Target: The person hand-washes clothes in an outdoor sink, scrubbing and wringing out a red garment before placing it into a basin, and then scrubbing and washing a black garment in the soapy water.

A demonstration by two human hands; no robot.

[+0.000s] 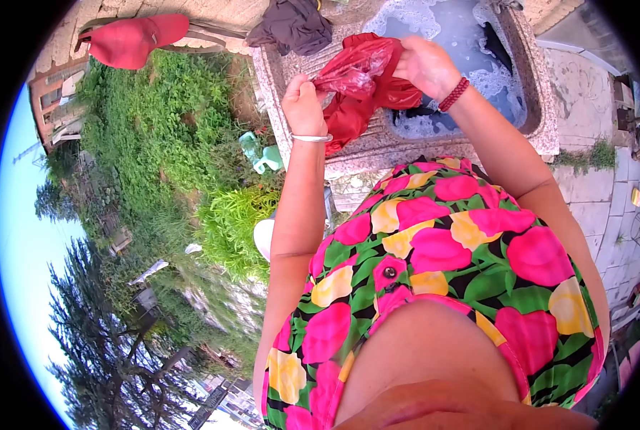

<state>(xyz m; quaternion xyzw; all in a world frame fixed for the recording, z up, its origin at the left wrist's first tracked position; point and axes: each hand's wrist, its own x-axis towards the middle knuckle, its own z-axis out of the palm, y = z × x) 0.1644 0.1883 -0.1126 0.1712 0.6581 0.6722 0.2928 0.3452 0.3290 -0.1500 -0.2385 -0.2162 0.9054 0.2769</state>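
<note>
Red cloth (352, 80), wet-looking, 1 piece: held between 2 hands over speckled stone basin (539, 97), beside soapy water (452, 43). Left hand (304, 106): fingers closed on 1 edge. Right hand (431, 68): fingers curled round opposite side, tips partly hidden. Advised: firm grip, even tension, drips kept over basin.

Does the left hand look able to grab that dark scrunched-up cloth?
Probably yes: the dark cloth lies just beyond the left hand, with nothing seen between. But that hand holds the red cloth, so it may need to let go first.
</note>
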